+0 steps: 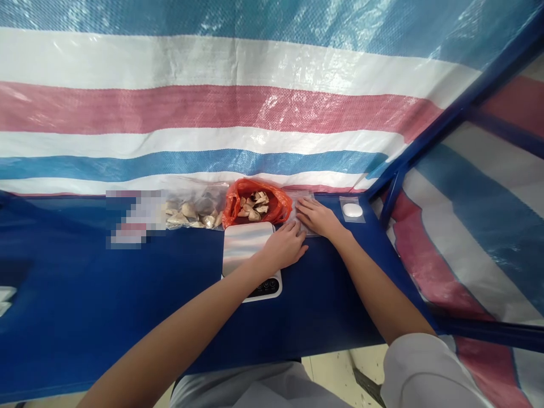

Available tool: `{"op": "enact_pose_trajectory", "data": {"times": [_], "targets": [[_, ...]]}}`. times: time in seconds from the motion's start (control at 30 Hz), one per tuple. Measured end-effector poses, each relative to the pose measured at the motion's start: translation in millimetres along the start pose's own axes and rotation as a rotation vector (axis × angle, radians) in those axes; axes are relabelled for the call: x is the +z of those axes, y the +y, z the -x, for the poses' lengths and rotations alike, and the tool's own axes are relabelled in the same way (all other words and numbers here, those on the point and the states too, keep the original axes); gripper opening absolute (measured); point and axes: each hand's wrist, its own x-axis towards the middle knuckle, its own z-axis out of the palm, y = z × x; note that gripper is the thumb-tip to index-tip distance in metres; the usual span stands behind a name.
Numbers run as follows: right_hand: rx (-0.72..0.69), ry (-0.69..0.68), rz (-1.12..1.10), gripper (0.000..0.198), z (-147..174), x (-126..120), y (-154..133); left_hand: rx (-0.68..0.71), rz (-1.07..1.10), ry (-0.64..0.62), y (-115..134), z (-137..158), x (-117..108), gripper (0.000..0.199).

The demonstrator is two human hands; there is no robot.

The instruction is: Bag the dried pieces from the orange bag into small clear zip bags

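Several clear plastic bags (309,196) lie flat at the back of the blue table, partly covered by my right hand (318,218). That hand rests on them with its fingers stretched out. My left hand (285,246) reaches over the right side of a white kitchen scale (242,246), its fingertips at the near left edge of the bags and its thumb apart from the fingers. An open orange plastic bag (238,195) holding dried pale slices (255,207) stands just behind the scale. The scale's display is partly hidden under my left forearm.
Left of the orange bag lies a clear bag of similar dried pieces (187,214). A small clear bag with a white round object (352,210) sits at the back right. A blue frame post (425,130) and striped sheeting (212,107) bound the table (140,306).
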Motion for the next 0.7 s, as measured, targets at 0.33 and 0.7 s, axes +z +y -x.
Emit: {"op": "enact_pose_trajectory", "data": {"times": [0.33, 0.7], "targets": [[-0.018, -0.026, 0.014, 0.038, -6, 1, 6, -0.035, -0.022, -0.018, 1, -9, 2, 0.047], [0.076, 0.051, -0.037, 0.035, 16, -30, -5, -0.063, 0.060, 0.154, 6, 4, -15, 0.032]]}}
